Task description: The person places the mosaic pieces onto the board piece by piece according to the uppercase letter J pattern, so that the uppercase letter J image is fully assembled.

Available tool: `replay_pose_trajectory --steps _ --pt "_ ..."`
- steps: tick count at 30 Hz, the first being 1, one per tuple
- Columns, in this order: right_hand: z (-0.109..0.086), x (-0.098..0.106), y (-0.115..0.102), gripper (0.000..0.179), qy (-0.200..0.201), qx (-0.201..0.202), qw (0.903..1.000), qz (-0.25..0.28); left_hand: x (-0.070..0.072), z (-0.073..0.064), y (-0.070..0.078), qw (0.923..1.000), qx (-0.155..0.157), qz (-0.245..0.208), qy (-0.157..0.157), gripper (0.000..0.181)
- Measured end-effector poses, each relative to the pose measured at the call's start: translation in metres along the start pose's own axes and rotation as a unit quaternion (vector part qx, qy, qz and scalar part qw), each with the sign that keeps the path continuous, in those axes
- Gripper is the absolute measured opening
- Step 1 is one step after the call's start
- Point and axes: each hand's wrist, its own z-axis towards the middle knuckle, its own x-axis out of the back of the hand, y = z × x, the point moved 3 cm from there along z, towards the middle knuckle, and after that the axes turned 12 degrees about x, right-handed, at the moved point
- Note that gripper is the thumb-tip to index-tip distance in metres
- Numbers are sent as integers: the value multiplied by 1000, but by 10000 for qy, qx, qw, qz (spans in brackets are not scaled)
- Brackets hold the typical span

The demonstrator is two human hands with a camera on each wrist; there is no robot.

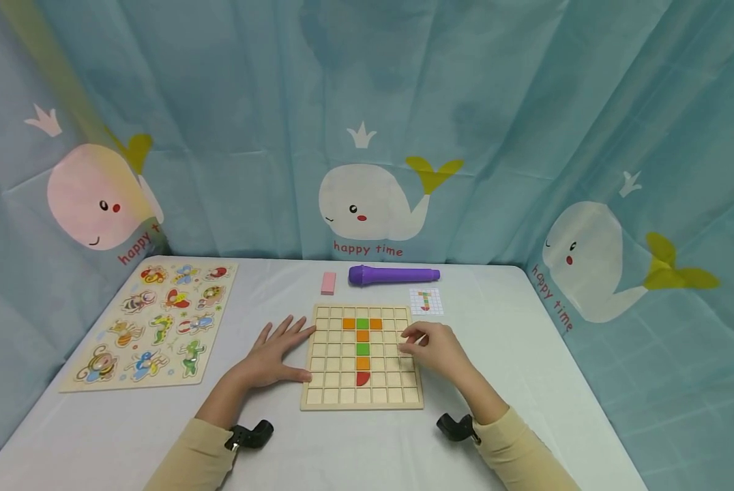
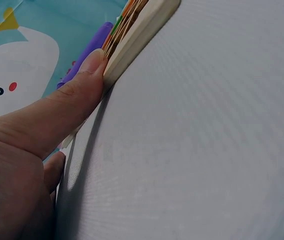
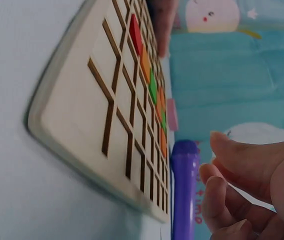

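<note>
A wooden grid board (image 1: 330,404) lies on the table, with orange, green and red pieces in its cells. Two orange squares flank a green square (image 1: 363,324) in an upper row. Below it runs a column of orange and green squares, ending in a red rounded piece (image 1: 363,378). My left hand (image 1: 271,358) rests at the board's left side, fingers spread, thumb (image 2: 84,75) touching its edge. Above the board's right edge hovers my right hand (image 1: 434,348), fingers loosely bent. In the right wrist view, no piece shows between the thumb and fingers of that hand (image 3: 252,185).
Behind the board lie a purple microphone-shaped object (image 1: 394,275) and a pink block (image 1: 328,283). A small pattern card (image 1: 433,302) sits at the board's upper right. At left lies an insect and animal puzzle board (image 1: 140,334). A whale-print curtain (image 1: 250,191) encloses the table.
</note>
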Motion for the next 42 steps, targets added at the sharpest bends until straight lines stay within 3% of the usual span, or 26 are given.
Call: replay_pose_trajectory --steps 20,28,33,42 --pt "-9 40 66 33 706 -794 9942 -176 1 -2 1 10000 20 -69 -7 103" --pt "-14 40 90 36 567 -1310 9891 -360 0 -1 1 10000 -13 -56 -21 103" --pt "-12 34 95 28 351 -1299 9899 -438 1 -2 1 10000 -16 -44 -32 103" --pt "-7 34 84 21 232 -1208 9924 -39 1 -2 2 10000 10 -34 -60 103"
